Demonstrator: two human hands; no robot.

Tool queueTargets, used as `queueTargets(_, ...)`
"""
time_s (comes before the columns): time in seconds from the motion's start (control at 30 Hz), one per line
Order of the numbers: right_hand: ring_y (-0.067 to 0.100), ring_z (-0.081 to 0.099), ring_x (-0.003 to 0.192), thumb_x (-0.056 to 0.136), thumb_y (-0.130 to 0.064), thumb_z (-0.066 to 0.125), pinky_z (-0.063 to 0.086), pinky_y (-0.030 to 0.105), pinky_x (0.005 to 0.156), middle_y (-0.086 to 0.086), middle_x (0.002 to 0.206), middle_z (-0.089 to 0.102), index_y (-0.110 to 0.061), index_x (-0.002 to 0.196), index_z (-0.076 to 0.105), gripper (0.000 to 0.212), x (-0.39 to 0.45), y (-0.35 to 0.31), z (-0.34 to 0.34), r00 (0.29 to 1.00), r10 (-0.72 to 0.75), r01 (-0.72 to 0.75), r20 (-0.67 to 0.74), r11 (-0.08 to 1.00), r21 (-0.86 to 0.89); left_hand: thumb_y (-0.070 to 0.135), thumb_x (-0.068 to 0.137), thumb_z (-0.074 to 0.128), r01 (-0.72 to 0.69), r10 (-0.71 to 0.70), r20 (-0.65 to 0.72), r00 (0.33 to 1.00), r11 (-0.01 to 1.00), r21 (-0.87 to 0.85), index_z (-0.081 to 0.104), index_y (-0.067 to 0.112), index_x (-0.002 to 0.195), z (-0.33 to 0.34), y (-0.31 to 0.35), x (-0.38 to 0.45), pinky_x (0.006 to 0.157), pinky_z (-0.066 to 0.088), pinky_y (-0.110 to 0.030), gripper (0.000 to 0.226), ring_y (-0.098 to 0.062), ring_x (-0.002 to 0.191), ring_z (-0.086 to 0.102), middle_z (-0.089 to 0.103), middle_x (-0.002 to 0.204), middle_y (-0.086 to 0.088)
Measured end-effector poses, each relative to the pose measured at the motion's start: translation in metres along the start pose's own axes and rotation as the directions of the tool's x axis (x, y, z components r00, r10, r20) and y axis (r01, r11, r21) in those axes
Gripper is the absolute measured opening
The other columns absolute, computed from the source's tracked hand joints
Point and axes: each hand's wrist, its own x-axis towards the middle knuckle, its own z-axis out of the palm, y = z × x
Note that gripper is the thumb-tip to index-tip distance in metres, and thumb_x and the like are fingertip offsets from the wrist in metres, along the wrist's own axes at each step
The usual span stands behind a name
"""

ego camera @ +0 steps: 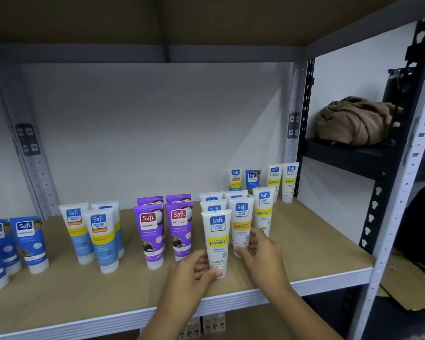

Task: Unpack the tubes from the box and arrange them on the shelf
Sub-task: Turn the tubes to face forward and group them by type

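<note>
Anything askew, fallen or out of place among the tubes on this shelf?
Nothing fallen or spilled. The tubes stand cap-down in groups; one blue tube sits among white ones at the back right. The left hand grips the front white tube, which stands upright.

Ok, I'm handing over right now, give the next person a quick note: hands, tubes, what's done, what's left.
Left hand: holds the base of the front white tube, which stands upright on the shelf.
Right hand: fingers curled at the same tube's right side, beside the orange-label tube.
Done: tubes stand grouped on the shelf: blue tubes far left, purple tubes in the middle, white ones to the right and at the back.
Left: line up this tube and let go. The box is not in view, so I cannot tell how many remain.
</note>
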Motion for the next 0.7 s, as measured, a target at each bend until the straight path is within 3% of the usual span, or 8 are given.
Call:
queueTargets(0.23, -0.007, 0.064, 0.09, 0.08, -0.023, 0.08, 0.052, 0.009, 0.08, -0.02, 0.101, 0.067, -0.027, 0.121, 0.059, 0.047, -0.004, 0.0, -0.005, 0.999, -0.013, 0.012, 0.032, 1.0, 0.023, 0.013, 0.076, 0.083, 0.009, -0.009, 0.004, 1.0, 1.0, 0.012, 0.069, 0.019, 0.111, -0.001, -0.003, 0.003, 0.082, 0.057, -0.019, 0.039, 0.0, 0.092, 0.071, 0.075, 0.1, 0.012)
queueTargets(0.37, -0.001, 0.062, 0.102, 0.082, -0.036, 0.075, 0.052, 0.02, 0.091, -0.015, 0.114, 0.068, -0.027, 0.125, 0.06, 0.046, -0.009, 0.011, -0.025, 0.992, -0.096, 0.107, 0.083, 0.985, -0.136, 0.01, 0.076, 0.083, 0.011, -0.011, 0.031, 0.999, 1.0, 0.001, 0.069, 0.023, 0.105, 0.002, -0.001, 0.004, 0.081, 0.056, -0.016, 0.036, 0.002, 0.089, 0.071, 0.075, 0.096, 0.013)
queueTargets(0.5, -0.002, 0.056, 0.117, 0.085, -0.066, 0.055, 0.042, 0.016, 0.102, -0.017, 0.128, 0.063, -0.028, 0.128, 0.063, 0.058, -0.013, 0.032, -0.068, 0.937, -0.167, 0.277, 0.306, 0.891, -0.359, 0.009, 0.075, 0.083, -0.016, 0.017, 0.08, 0.997, 1.0, -0.017, 0.069, 0.026, 0.107, 0.019, 0.006, 0.007, 0.08, 0.055, -0.014, 0.038, 0.002, 0.089, 0.071, 0.076, 0.097, 0.012)
queueTargets(0.6, -0.01, 0.036, 0.135, 0.088, -0.072, 0.043, 0.022, 0.01, 0.114, -0.019, 0.144, 0.049, -0.033, 0.138, 0.055, 0.064, -0.013, 0.048, -0.1, 0.874, -0.18, 0.38, 0.451, 0.832, -0.405, 0.006, 0.076, 0.08, -0.029, 0.036, 0.134, 0.99, 0.998, -0.052, 0.071, 0.022, 0.109, 0.042, 0.012, 0.012, 0.083, 0.053, -0.013, 0.038, 0.001, 0.093, 0.071, 0.076, 0.102, 0.009)
queueTargets(0.7, -0.013, 0.022, 0.141, 0.089, -0.076, 0.037, 0.018, 0.016, 0.119, -0.022, 0.152, 0.035, -0.042, 0.144, 0.041, 0.064, -0.01, 0.065, -0.127, 0.851, -0.145, 0.4, 0.505, 0.803, -0.443, 0.003, 0.077, 0.078, -0.052, 0.062, 0.152, 0.986, 0.996, -0.067, 0.071, 0.019, 0.113, 0.071, 0.02, 0.019, 0.085, 0.053, -0.013, 0.04, 0.002, 0.095, 0.07, 0.076, 0.104, 0.01)
